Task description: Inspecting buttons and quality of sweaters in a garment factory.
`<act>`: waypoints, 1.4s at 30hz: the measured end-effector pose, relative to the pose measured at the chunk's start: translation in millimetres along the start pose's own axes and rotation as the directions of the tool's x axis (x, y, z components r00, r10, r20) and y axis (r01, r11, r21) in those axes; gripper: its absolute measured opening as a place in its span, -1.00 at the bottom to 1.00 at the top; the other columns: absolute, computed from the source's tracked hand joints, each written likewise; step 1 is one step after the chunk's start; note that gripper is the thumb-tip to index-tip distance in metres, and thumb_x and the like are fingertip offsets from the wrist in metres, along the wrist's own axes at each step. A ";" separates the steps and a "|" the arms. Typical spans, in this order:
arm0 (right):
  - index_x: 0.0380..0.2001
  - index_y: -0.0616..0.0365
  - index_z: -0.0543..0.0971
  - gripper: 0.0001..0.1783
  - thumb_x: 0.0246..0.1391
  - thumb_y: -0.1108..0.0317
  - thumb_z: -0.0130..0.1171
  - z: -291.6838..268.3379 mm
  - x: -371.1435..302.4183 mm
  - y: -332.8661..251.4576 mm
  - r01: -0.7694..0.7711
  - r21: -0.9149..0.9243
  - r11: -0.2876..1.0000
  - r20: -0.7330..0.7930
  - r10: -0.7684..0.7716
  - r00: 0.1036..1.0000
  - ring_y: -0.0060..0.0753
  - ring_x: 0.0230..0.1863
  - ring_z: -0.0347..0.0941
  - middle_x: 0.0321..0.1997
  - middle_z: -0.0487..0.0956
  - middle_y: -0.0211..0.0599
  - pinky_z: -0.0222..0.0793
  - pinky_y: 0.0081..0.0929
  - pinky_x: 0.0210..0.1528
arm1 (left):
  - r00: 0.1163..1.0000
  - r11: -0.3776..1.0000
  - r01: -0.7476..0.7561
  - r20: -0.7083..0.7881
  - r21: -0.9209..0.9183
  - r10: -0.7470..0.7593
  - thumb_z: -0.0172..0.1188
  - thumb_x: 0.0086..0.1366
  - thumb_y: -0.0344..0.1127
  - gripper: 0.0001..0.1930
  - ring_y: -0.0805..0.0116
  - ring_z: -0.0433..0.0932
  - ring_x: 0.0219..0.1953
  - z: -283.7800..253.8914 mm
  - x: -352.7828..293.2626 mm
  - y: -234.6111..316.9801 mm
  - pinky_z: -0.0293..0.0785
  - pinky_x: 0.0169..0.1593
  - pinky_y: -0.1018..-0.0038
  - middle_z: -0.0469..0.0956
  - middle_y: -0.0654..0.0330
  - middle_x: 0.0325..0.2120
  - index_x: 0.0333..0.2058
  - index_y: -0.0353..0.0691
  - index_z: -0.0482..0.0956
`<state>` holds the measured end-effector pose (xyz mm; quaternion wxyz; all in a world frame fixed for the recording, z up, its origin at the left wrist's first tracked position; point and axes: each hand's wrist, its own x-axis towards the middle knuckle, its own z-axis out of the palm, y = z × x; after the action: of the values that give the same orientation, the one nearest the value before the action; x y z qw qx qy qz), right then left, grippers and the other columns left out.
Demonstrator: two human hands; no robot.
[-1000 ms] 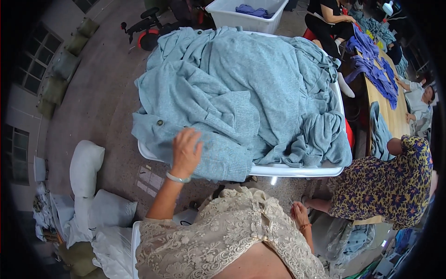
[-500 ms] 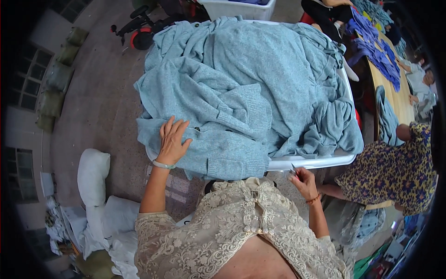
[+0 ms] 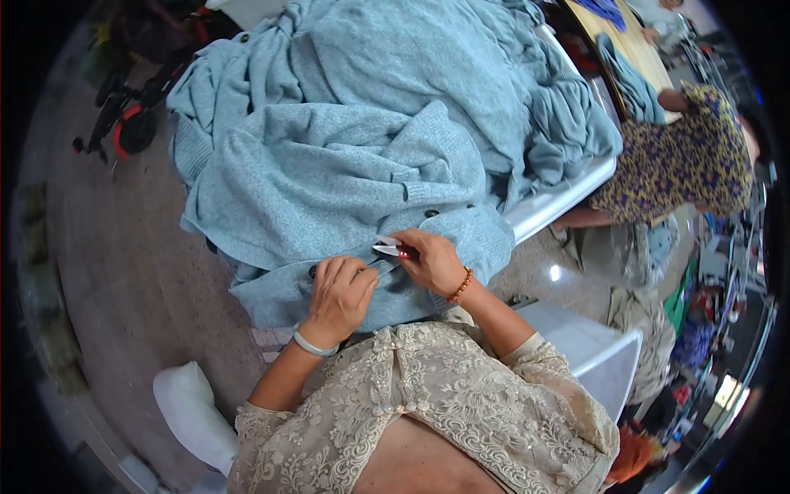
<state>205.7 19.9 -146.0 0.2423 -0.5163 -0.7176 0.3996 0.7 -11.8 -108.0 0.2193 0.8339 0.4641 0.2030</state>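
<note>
A light blue knitted cardigan (image 3: pixel 288 210) with dark buttons lies across the near side of a heaped pile of the same blue knitwear (image 3: pixel 403 62). Beneath the pile, a white plastic bin (image 3: pixel 568 198) shows its rim on the right. My left hand (image 3: pixel 339 300) is closed on the cardigan's front band, its bent fingers beside a dark button (image 3: pixel 313 271). My right hand (image 3: pixel 436 262) grips red-handled thread snips (image 3: pixel 388 247), whose blades point left and stand apart just over the band. Another button (image 3: pixel 431 213) shows beyond the right hand. My left fingertips are partly hidden.
Close by my right elbow stands another white bin (image 3: pixel 605 350). A person in a floral dress (image 3: pixel 671 169) is at the right, near a wooden table (image 3: pixel 646 70) with blue knitwear. A black and red wheeled frame (image 3: pixel 132 128) stands far left, a white sack (image 3: pixel 193 416) near left.
My right hand has brought the snips from beside the bin rim onto the cardigan. My left hand has moved right and nearer, its spread fingers now bent on the fabric. The view has shifted.
</note>
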 end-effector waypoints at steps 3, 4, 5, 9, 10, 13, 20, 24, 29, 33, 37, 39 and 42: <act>-0.36 0.24 0.53 -0.84 0.05 0.36 0.19 5.0 -12.3 2.2 -0.253 0.105 0.962 -0.084 0.262 0.962 -0.46 -0.62 0.29 -0.62 0.42 -0.24 0.26 -0.46 -0.50 | 0.996 0.983 0.088 0.011 -0.162 -0.087 0.13 0.14 -0.45 -0.80 0.07 0.46 -0.22 -1.1 5.1 -12.9 0.37 -0.13 0.26 0.45 0.06 -0.32 -0.22 -0.28 0.50; -0.36 0.24 0.53 -0.84 0.05 0.36 0.19 4.4 -15.7 3.5 -0.199 0.145 0.969 -0.146 0.220 0.964 -0.46 -0.62 0.29 -0.62 0.42 -0.24 0.26 -0.46 -0.50 | 0.991 0.963 0.135 0.014 -0.233 -0.135 0.10 0.16 -0.47 -0.79 0.02 0.47 -0.22 -0.9 8.4 -16.7 0.40 -0.16 0.24 0.45 0.03 -0.32 -0.19 -0.30 0.49; -0.38 0.25 0.52 -0.83 0.06 0.35 0.19 3.5 -18.3 4.5 -0.258 0.196 0.946 -0.102 0.281 0.954 -0.54 -0.60 0.21 -0.63 0.37 -0.29 0.20 -0.50 -0.52 | 0.978 0.935 0.206 0.050 -0.288 -0.200 0.07 0.16 -0.52 -0.70 -0.06 0.47 -0.23 -1.7 12.2 -21.3 0.43 -0.17 0.22 0.44 -0.04 -0.29 -0.09 -0.32 0.44; -0.40 0.25 0.49 -0.78 0.06 0.30 0.21 5.5 -22.2 3.7 -0.314 0.311 0.897 -0.065 0.350 0.935 -0.51 -0.59 0.18 -0.63 0.36 -0.31 0.17 -0.47 -0.53 | 0.953 0.911 0.278 0.203 -0.304 -0.223 0.15 0.09 -0.52 -0.54 -0.04 0.45 -0.19 -1.8 31.6 -39.1 0.42 -0.14 0.23 0.40 -0.04 -0.24 0.02 -0.28 0.35; -0.39 0.25 0.48 -0.74 0.02 0.27 0.24 6.4 -22.3 3.4 -0.356 0.292 0.888 -0.038 0.383 0.923 -0.35 -0.62 0.26 -0.63 0.42 -0.17 0.24 -0.38 -0.50 | 0.973 0.966 0.152 0.204 -0.209 -0.109 0.20 0.04 -0.52 -0.51 0.00 0.44 -0.20 -0.7 35.7 -42.4 0.41 -0.13 0.26 0.39 -0.01 -0.24 0.02 -0.27 0.36; -0.17 0.23 0.51 -0.64 0.03 0.21 0.25 8.2 -26.2 1.0 -0.266 0.408 0.873 -0.080 0.324 0.943 -0.35 -0.50 0.42 -0.48 0.53 -0.15 0.36 -0.41 -0.39 | 0.958 0.993 0.019 0.285 -0.113 0.015 0.30 -0.06 -0.50 -0.47 0.03 0.41 -0.16 5.9 46.6 -49.9 0.36 -0.07 0.26 0.37 0.02 -0.24 -0.03 -0.26 0.42; 0.07 0.22 0.43 -0.53 0.13 0.26 0.20 2.3 -42.1 -5.7 -0.229 0.426 0.875 -0.101 0.298 0.949 -0.62 -0.33 0.37 -0.26 0.53 -0.33 0.37 -0.57 -0.26 | 0.966 0.983 -0.004 0.254 -0.183 0.051 0.27 -0.03 -0.48 -0.73 0.12 0.44 -0.33 18.6 56.1 -57.5 0.36 -0.23 0.30 0.42 0.11 -0.43 -0.26 -0.30 0.55; 0.01 0.18 0.46 -0.55 0.07 0.24 0.22 1.3 -45.3 -6.1 -0.207 0.394 0.896 -0.123 0.275 0.954 -0.27 -0.28 0.53 -0.23 0.55 -0.14 0.42 -0.42 -0.23 | 0.928 0.886 0.276 0.342 -0.372 -0.145 0.22 0.05 -0.51 -0.84 0.37 0.38 -0.53 15.4 55.4 -57.8 0.31 -0.42 0.46 0.43 0.19 -0.52 -0.33 -0.34 0.56; -0.13 0.14 0.49 -0.68 0.05 0.28 0.19 8.1 -46.4 -7.5 -0.124 0.247 0.961 -0.198 0.175 0.964 -0.16 -0.37 0.50 -0.34 0.52 -0.22 0.40 -0.33 -0.34 | 0.951 0.835 0.257 0.282 -0.486 -0.128 0.18 0.11 -0.53 -0.88 0.57 0.27 -0.57 12.8 54.3 -54.0 0.22 -0.49 0.59 0.44 0.27 -0.51 -0.33 -0.36 0.57; -0.14 0.13 0.48 -0.69 0.05 0.27 0.19 11.4 -44.5 -9.8 -0.120 0.174 0.977 -0.223 0.157 0.962 -0.15 -0.36 0.50 -0.33 0.52 -0.22 0.40 -0.31 -0.34 | 0.948 0.829 0.264 0.292 -0.493 -0.128 0.17 0.14 -0.52 -0.90 0.59 0.27 -0.56 12.1 53.9 -50.9 0.22 -0.48 0.61 0.46 0.28 -0.49 -0.33 -0.36 0.56; -0.16 0.14 0.48 -0.70 0.06 0.24 0.18 12.0 -41.9 -10.9 -0.109 0.131 0.985 -0.243 0.139 0.960 -0.10 -0.35 0.49 -0.33 0.53 -0.20 0.39 -0.27 -0.34 | 0.957 0.828 0.233 0.270 -0.510 -0.103 0.17 0.15 -0.52 -0.90 0.59 0.27 -0.56 10.9 53.2 -49.9 0.22 -0.48 0.62 0.45 0.29 -0.49 -0.33 -0.36 0.56; -0.16 0.15 0.48 -0.70 0.06 0.24 0.17 12.3 -40.6 -10.9 -0.109 0.123 0.986 -0.245 0.136 0.960 -0.09 -0.34 0.49 -0.33 0.53 -0.19 0.40 -0.27 -0.33 | 0.940 0.804 0.284 0.317 -0.522 -0.127 0.17 0.16 -0.52 -0.91 0.61 0.26 -0.55 10.2 53.0 -50.2 0.21 -0.47 0.63 0.44 0.31 -0.48 -0.33 -0.36 0.55; -0.15 0.15 0.48 -0.70 0.05 0.29 0.19 13.0 -39.2 -10.5 -0.076 0.097 0.992 -0.263 0.099 0.960 -0.15 -0.38 0.49 -0.37 0.51 -0.21 0.39 -0.33 -0.35 | 0.941 0.785 0.279 0.321 -0.553 -0.108 0.17 0.16 -0.52 -0.91 0.62 0.25 -0.54 9.5 52.8 -51.3 0.20 -0.47 0.64 0.43 0.34 -0.47 -0.33 -0.35 0.55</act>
<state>203.8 -22.4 -142.1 0.3408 -0.5860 -0.6370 0.3671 -3.6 56.4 -137.1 0.5489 0.6911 0.4270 0.1969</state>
